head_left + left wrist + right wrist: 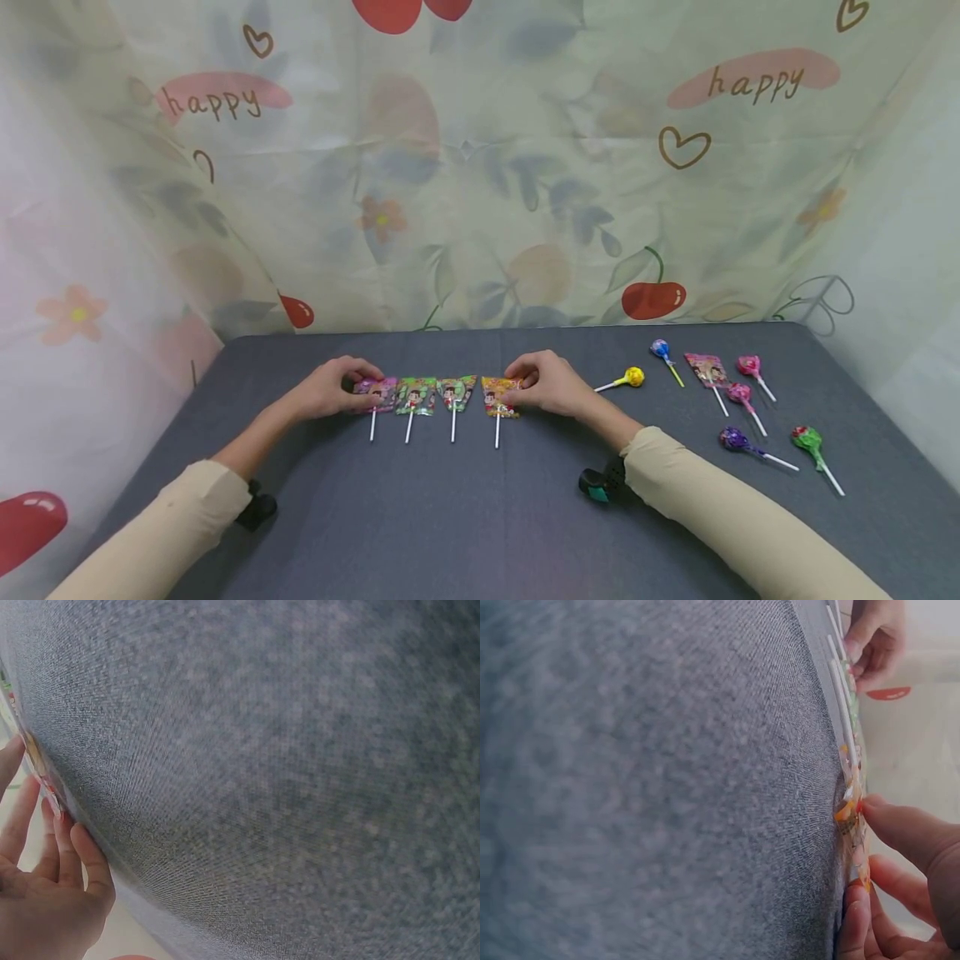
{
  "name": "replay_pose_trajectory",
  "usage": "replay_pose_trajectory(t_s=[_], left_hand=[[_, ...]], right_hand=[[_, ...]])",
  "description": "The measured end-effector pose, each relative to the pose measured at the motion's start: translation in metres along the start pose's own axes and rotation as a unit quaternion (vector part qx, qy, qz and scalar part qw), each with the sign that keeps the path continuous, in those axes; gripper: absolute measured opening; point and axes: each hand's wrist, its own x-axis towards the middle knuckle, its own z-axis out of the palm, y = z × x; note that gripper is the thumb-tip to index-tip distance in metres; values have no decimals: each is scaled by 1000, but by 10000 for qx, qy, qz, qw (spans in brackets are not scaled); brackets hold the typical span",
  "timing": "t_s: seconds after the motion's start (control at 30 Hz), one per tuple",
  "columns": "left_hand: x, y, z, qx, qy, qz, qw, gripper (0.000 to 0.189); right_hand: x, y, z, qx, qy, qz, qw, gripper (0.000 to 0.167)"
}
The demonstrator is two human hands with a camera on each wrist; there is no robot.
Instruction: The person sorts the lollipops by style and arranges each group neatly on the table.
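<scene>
Four flat-wrapped lollipops (417, 395) in a row just 11 o'clock of the middle of the grey table (420, 517), sticks pointing to 6 o'clock. At the 9 o'clock end, left hand (330, 392), thumb and fingers clamped on the purple packet (387, 392). At the 3 o'clock end, right hand (551, 387), thumb and fingers pinching the orange packet (492, 390). Towards 3 o'clock, near right hand, yellow lollipop (634, 377); six more lollipops (739, 392) farther out.

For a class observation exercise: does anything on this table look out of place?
One flat-packet lollipop lies among round lollipops at the right, though four similar flat packets form a row, its ends held by the left hand and right hand. Nothing looks spilled.
</scene>
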Motion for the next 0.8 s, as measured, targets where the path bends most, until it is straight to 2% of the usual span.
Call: replay_pose_trajectory(t_s=[0.6,0.8], left_hand=[[-3,2,0,-46,18,208,9998,39],[-2,3,-1,-26,24,115,9999,41]], right_hand=[[5,1,1,-45,50,124,9999,33],[5,1,0,3,48,107,9999,33]])
